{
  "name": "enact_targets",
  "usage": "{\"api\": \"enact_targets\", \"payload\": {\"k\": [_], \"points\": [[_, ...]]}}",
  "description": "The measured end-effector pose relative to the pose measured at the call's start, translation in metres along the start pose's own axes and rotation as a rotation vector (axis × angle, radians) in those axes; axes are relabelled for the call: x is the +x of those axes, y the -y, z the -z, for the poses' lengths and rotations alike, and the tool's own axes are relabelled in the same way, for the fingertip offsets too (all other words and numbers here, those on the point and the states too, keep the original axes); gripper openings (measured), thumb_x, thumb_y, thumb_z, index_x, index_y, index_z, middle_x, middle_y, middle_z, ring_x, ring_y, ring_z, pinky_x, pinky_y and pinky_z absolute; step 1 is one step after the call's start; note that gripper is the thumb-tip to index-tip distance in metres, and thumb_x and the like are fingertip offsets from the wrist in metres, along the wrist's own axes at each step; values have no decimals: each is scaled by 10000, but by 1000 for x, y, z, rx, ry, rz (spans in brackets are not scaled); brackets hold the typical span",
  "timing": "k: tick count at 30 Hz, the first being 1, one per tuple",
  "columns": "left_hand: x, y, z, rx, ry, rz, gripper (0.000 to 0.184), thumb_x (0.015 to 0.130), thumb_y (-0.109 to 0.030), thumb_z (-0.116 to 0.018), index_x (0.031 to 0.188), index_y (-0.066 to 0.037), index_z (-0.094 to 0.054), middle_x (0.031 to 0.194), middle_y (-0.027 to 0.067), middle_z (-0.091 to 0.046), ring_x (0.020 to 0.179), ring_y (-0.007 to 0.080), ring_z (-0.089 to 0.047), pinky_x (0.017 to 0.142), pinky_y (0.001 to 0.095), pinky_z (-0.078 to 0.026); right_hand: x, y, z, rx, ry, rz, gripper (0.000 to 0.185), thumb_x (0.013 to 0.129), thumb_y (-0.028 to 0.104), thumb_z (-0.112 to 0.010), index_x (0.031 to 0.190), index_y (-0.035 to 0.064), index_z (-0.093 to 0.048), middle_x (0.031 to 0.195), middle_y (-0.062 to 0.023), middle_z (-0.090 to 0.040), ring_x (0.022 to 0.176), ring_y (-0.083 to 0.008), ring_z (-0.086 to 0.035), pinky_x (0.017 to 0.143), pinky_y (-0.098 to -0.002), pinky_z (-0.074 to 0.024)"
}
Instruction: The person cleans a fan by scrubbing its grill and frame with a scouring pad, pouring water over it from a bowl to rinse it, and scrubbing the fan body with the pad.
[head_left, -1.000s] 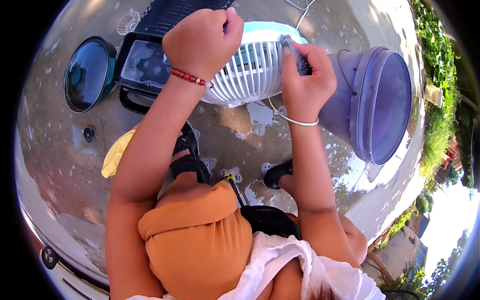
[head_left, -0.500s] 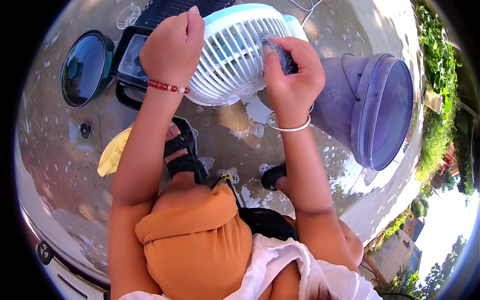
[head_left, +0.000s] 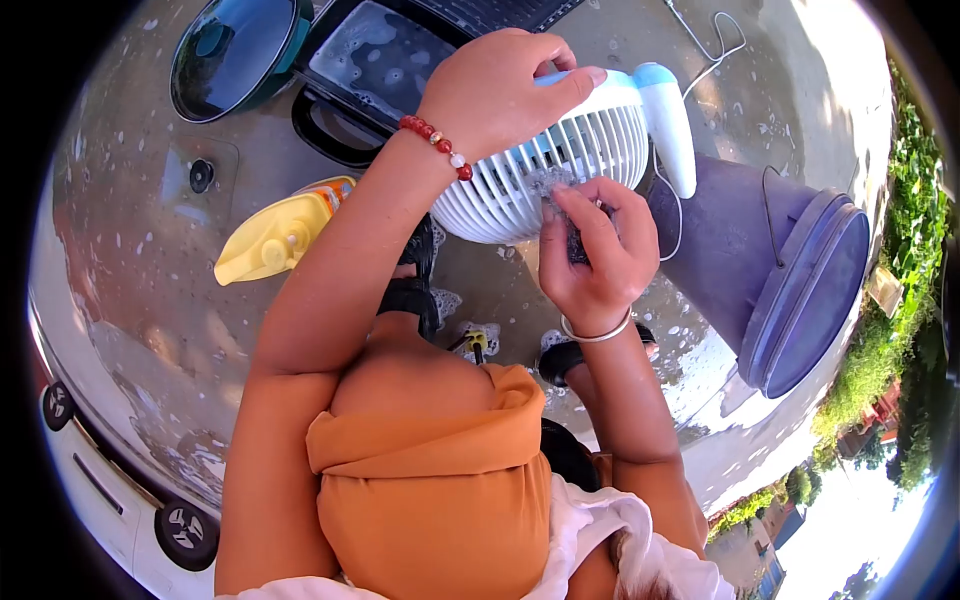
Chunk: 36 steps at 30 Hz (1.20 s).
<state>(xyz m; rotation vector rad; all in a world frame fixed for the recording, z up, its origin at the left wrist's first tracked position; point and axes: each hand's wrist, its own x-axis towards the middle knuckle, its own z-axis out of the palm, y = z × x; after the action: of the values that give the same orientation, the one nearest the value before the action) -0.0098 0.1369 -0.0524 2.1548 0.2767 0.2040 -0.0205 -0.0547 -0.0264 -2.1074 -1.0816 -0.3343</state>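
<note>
A white fan with a slatted cage and light-blue rim is held up in front of me. My left hand is closed over its upper rim, with the fingertips partly hidden behind it. In my right hand is a grey steel wool scrubber, pinched between thumb and fingers and pressed on the cage slats. The fan's white and blue stem sticks out on the right, with a white cord beyond it.
A black tray of soapy water stands at the back, beside a dark pot with a glass lid. A yellow bottle lies left. A purple bucket lies tipped on its side at right. Suds spot the wet concrete floor.
The fan has turned, so its stem now shows on the right. My left hand has shifted right along the rim; my right hand has moved lower on the cage. The view has swung left.
</note>
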Motion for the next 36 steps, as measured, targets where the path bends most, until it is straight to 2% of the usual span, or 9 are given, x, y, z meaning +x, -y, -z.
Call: {"api": "enact_targets", "payload": {"k": [6,12,16,21,23,26,30,32,36], "points": [[-9,-1,1,-14,-24,-20,409,936,-446,-653,984,-51,-746,864,111,-711,773,261,-677,678,340,-512,10,10,-11,-32,-6,-52,299,629,-12,-737,916,71,-733,906,-91,-653,724,-266,-623,635,-350,-488],[-49,18,-10,-31,-570,-73,288,1023,-284,-544,1045,-70,-736,961,94,-713,863,269,-683,723,347,-520,34,9,-22,29,-14,-74,260,661,-7,-738,912,57,-730,908,-113,-659,749,-286,-641,664,-354,-516],[-55,25,-16,71,-676,-24,267,1034,-261,-516,1058,-78,-708,966,86,-703,879,295,-674,746,360,-528,45,6,-30,-9,-7,-22,268,669,-6,-736,929,59,-739,913,-113,-664,770,-285,-644,671,-349,-521],[-44,22,-9,-17,-627,144,284,1027,-301,-501,1031,-94,-696,934,89,-703,860,323,-669,736,370,-525,50,14,-18,-56,70,-23,207,724,29,-772,927,60,-743,895,-102,-667,732,-268,-641,642,-333,-509],[-41,21,-11,-45,-719,117,261,980,-259,-543,813,-81,-636,732,102,-646,687,355,-632,588,457,-493,38,15,-5,-71,112,-41,171,748,50,-783,915,59,-746,878,-91,-662,695,-255,-633,614,-326,-499],[-45,20,-6,33,-519,283,320,1034,-327,-462,969,-95,-672,885,118,-689,857,360,-655,693,424,-510,34,18,1,-102,146,-73,149,740,42,-774,885,61,-744,868,-80,-659,682,-256,-635,599,-327,-498],[-48,18,-12,41,-556,167,331,1040,-321,-435,951,-87,-651,874,136,-681,823,383,-646,670,451,-503,61,14,-31,-111,48,18,116,728,20,-746,832,68,-727,861,-69,-664,681,-274,-640,591,-338,-508],[-48,19,-15,15,-640,100,284,1002,-270,-499,815,-75,-586,716,130,-645,671,393,-622,574,502,-479,69,17,-38,-126,33,9,124,731,12,-741,844,62,-732,864,-84,-671,689,-277,-649,603,-336,-520],[-42,22,-8,14,-618,171,303,1009,-274,-481,804,-74,-582,709,139,-649,663,397,-625,573,505,-482,47,19,-16,-63,29,16,144,724,-18,-737,854,43,-733,864,-105,-677,701,-279,-662,614,-325,-530]]}}
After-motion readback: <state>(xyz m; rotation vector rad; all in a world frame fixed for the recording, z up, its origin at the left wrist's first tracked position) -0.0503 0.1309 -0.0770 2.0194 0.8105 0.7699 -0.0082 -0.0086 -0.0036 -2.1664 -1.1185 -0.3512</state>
